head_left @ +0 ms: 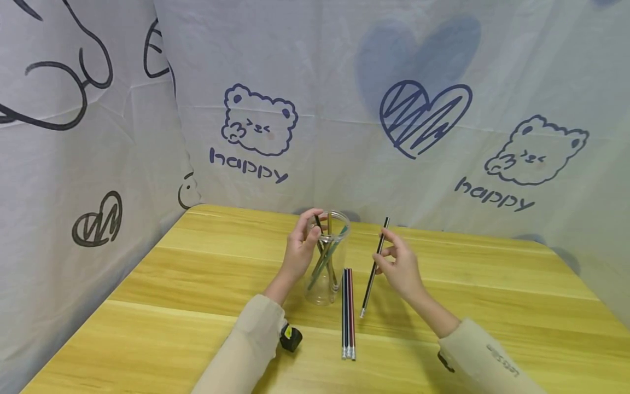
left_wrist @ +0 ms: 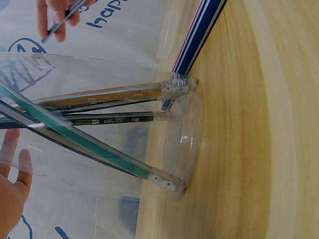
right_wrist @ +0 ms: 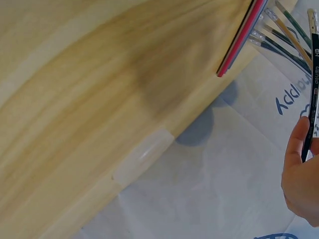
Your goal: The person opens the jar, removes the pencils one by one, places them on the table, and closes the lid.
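Observation:
My left hand (head_left: 298,249) grips the clear plastic cup (head_left: 322,297) near its rim, with fingers and thumb around the side. Several pencils lean inside the cup, among them a brown one (left_wrist: 119,96) and a green one (left_wrist: 87,138), eraser ends down in the left wrist view. To the right of the cup, my right hand (head_left: 402,269) pinches a black pencil (head_left: 370,284) between thumb and fingers. That pencil (right_wrist: 314,74) is tilted, its eraser end low. Between the hands lie several pencils (head_left: 348,314) side by side, dark and red, erasers toward me.
The wooden table (head_left: 162,306) reaches back to a white curtain (head_left: 339,49) with printed bears and hearts. Another curtain (head_left: 138,148) hangs along the left. A small black piece (head_left: 291,338) sits by the left sleeve cuff.

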### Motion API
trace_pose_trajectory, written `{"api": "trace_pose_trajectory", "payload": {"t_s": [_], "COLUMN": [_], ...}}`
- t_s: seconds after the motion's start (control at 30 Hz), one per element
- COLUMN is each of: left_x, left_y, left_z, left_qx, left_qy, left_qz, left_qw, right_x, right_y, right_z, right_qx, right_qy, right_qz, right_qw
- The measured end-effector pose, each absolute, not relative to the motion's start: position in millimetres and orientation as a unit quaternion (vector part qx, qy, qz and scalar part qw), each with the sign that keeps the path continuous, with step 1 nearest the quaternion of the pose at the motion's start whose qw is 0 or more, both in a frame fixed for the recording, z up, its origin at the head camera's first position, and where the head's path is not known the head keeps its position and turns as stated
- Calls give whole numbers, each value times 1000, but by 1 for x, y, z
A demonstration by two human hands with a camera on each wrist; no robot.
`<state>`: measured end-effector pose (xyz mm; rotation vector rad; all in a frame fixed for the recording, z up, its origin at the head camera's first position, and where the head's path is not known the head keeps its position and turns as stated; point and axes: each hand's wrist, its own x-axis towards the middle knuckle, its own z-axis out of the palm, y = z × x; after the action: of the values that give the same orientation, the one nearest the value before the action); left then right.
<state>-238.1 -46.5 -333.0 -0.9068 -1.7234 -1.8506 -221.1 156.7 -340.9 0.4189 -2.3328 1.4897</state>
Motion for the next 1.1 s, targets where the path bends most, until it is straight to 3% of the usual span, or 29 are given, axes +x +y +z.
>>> {"api": "trace_pose_trajectory", "payload": {"t_s": [0.43,0.87,1.1], "left_x": [-263,-263,-245], "left_y": [-47,-47,-47], "left_z": [-356,-356,-339], "left_qx": [-329,-327,-334], "left_qy": [-621,-625,-626], "left_qz": [-675,-671,-666], "left_qw": [227,227,229], "right_x": [-226,-226,-226], "right_y": [160,155,151], "right_z": [-355,-366,-371], "right_qx": [101,95,84], "right_qy": [-856,-852,-838], "right_qz": [505,514,536], "right_qw": [52,-31,-52]}}
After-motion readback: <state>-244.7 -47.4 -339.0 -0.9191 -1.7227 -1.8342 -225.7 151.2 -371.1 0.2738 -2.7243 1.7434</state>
